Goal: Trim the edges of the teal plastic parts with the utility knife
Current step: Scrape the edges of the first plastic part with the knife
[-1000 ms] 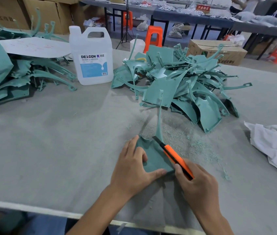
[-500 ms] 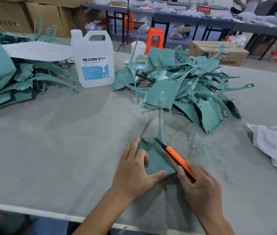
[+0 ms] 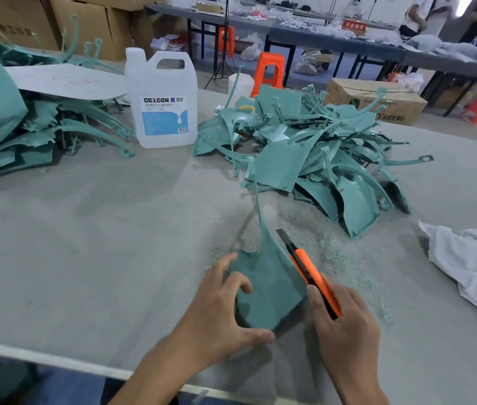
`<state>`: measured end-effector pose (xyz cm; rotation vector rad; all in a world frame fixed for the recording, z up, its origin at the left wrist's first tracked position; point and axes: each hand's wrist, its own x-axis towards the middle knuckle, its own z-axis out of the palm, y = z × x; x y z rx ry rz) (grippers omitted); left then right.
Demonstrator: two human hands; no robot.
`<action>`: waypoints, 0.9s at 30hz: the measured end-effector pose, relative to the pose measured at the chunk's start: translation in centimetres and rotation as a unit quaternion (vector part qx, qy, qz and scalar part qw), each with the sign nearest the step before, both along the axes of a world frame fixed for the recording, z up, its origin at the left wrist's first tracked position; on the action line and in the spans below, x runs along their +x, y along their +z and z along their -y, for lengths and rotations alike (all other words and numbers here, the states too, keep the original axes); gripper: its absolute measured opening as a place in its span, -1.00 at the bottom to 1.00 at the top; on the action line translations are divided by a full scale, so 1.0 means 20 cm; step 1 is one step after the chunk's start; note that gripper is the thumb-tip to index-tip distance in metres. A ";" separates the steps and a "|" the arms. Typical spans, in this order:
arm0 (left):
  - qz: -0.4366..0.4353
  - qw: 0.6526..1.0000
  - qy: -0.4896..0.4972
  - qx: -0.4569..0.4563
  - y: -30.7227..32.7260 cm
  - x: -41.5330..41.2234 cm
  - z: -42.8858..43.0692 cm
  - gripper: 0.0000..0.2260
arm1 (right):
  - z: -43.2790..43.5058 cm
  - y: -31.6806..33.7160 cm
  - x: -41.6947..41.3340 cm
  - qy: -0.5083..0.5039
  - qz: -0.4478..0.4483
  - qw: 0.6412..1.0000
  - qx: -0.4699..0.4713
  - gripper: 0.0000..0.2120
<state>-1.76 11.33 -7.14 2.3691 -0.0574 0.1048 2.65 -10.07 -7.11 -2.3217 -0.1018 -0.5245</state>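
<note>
Trimming: knife blade against part's right edge; a stroke seems underway.
Part: on table, between hands.
Left hand: fingers curled round part.
Right hand: clenched round knife.
Next: steady draw, fingers clear.

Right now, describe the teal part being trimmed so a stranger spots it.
On the grey table, nearer its front edge than the big heap of teal parts, one teal part lies apart. It alone is gripped by the left hand, with the orange utility knife in the right hand laid along its right edge.
</note>
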 end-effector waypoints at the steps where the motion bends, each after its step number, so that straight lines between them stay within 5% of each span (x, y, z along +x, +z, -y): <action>1: 0.019 1.000 0.018 -0.006 -0.01 -0.01 0.01 -0.40 | 0.00 0.00 -0.01 0.001 0.011 1.000 -0.002 -0.74; 13: 0.097 0.994 0.052 -0.001 -0.04 0.01 0.05 -0.47 | -0.15 0.00 -0.09 0.058 0.091 0.993 -0.041 -0.65; 27: 0.064 0.997 0.043 -0.014 -0.03 0.01 0.05 -0.52 | -0.11 0.00 -0.07 -0.010 0.004 1.000 -0.029 -0.73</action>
